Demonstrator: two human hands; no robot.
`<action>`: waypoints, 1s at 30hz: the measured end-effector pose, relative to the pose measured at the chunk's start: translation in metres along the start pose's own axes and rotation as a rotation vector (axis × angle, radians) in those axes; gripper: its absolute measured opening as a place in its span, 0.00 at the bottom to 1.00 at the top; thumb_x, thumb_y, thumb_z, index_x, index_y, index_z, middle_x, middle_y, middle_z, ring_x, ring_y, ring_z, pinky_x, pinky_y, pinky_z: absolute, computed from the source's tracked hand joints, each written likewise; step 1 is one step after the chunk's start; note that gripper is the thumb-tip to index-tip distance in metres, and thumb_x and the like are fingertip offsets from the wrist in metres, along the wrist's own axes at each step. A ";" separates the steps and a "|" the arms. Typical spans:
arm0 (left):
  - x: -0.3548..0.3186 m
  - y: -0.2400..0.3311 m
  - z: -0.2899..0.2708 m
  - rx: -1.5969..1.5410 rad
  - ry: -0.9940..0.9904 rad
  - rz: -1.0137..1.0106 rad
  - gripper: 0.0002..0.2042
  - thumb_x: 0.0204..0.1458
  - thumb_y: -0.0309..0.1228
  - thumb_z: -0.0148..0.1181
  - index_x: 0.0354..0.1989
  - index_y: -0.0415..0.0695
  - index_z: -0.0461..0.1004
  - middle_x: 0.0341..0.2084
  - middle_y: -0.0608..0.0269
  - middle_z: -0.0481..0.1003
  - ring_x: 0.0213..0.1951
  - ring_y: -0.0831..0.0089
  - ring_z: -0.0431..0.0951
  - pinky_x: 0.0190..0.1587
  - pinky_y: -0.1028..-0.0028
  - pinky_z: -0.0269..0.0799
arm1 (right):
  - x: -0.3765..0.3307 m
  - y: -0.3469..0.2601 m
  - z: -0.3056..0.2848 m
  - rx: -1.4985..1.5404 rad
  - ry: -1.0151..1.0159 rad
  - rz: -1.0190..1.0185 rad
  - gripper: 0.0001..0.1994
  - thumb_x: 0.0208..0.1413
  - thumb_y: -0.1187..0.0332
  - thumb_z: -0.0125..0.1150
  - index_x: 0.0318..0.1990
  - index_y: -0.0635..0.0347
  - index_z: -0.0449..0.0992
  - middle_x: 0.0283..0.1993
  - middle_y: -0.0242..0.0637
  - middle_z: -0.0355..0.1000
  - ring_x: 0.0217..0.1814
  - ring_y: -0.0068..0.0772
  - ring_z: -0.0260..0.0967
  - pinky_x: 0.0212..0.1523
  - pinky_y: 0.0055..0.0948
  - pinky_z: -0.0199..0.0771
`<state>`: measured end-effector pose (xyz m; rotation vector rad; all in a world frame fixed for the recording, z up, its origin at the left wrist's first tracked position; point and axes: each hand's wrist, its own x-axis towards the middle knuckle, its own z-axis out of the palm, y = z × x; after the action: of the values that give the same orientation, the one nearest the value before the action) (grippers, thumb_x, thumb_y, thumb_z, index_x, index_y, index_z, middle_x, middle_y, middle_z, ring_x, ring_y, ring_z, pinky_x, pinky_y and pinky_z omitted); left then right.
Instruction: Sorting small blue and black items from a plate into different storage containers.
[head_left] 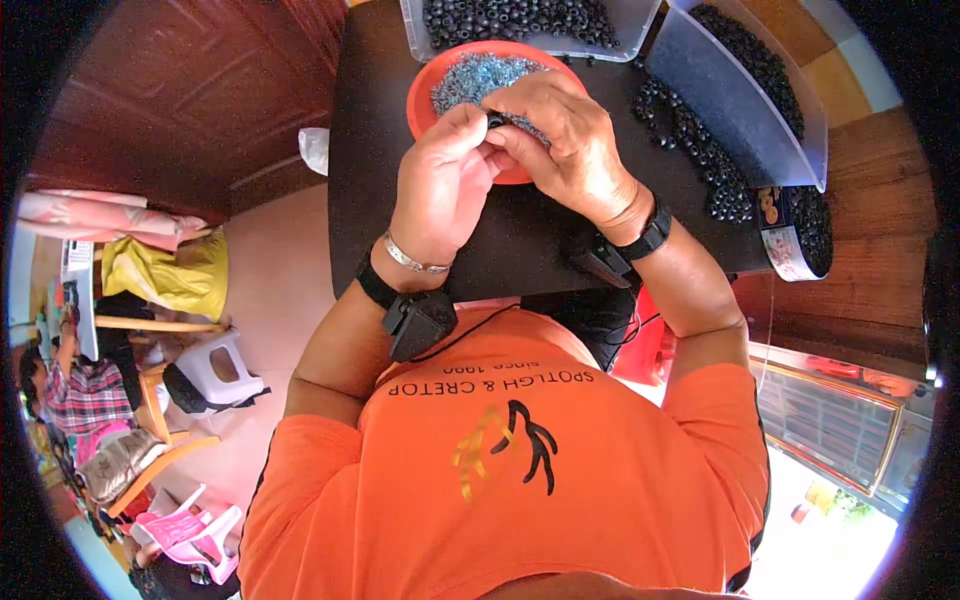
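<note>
A small black round part (495,120) is pinched between the fingertips of my left hand (438,190) and my right hand (572,145). Both hands are closed and meet over the near side of an orange-red bowl (421,98). Many small silvery metal pieces (478,78) lie in that bowl; my right hand hides some of them. Whether a metal piece is also in my fingers, I cannot make out. Each wrist wears a black strap with a dark box on it.
Behind the bowl stands a clear bin (630,45) of black round parts. A second translucent bin (735,105) is at the right, with loose black parts (690,140) beside it on the dark table (375,140). A decorated container (787,252) sits at the table's right edge.
</note>
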<state>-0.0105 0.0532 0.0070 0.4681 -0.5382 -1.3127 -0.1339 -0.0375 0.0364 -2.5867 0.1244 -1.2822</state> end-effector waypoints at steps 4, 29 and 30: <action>0.001 0.000 0.002 0.007 0.007 0.008 0.07 0.58 0.33 0.48 0.36 0.45 0.71 0.36 0.67 0.73 0.40 0.76 0.72 0.49 0.68 0.66 | -0.001 0.004 0.002 0.001 0.023 0.003 0.13 0.41 0.76 0.66 0.38 0.60 0.75 0.38 0.36 0.75 0.41 0.41 0.73 0.44 0.34 0.73; -0.001 0.001 -0.002 0.028 -0.011 -0.016 0.08 0.58 0.32 0.46 0.37 0.44 0.71 0.39 0.65 0.73 0.41 0.73 0.72 0.49 0.68 0.65 | 0.001 0.003 0.000 0.026 0.044 -0.026 0.13 0.38 0.73 0.67 0.36 0.57 0.76 0.34 0.35 0.74 0.40 0.42 0.71 0.42 0.36 0.71; -0.001 0.001 0.000 0.028 -0.012 -0.016 0.08 0.58 0.32 0.46 0.37 0.44 0.71 0.39 0.65 0.73 0.41 0.73 0.72 0.49 0.68 0.65 | 0.001 0.003 0.001 0.002 0.041 -0.032 0.13 0.39 0.73 0.67 0.36 0.57 0.76 0.34 0.34 0.74 0.39 0.41 0.71 0.42 0.36 0.71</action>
<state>-0.0098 0.0545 0.0078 0.4891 -0.5641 -1.3252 -0.1328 -0.0401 0.0361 -2.5719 0.0897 -1.3457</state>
